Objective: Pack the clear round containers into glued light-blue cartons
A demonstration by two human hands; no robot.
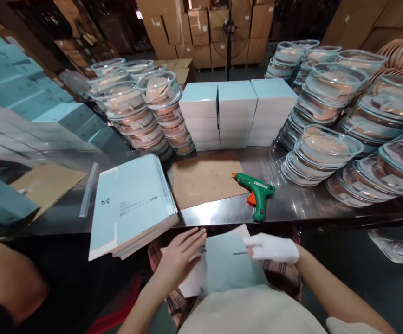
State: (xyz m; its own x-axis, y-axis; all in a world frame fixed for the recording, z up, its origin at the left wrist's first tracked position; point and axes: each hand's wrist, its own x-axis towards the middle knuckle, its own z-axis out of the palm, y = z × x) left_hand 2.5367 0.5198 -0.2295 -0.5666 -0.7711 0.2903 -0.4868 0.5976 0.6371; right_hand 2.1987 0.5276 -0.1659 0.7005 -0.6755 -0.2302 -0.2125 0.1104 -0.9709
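A flattened light blue carton [225, 262] rests on the lap, below the table's front edge. My left hand [184, 253] is bare and lies on its left side, fingers stretched out over a fold line. A white glove covers my right hand [273, 247], whose fingers close on the carton's right side, near a dark slit. On the table to the left lies a pile of flat light blue cartons [135, 199]. A green glue gun [259, 192] with an orange nozzle and trigger lies on a brown cardboard sheet [204, 181] and the metal tabletop.
Stacked blue-and-white boxes [237, 99] stand at the table's back. Glass dishes with lids are piled left [137, 111] and right [327, 144]. Another person's arm [6, 273] shows at the far left. A clear plastic strip [89, 190] lies beside the carton pile.
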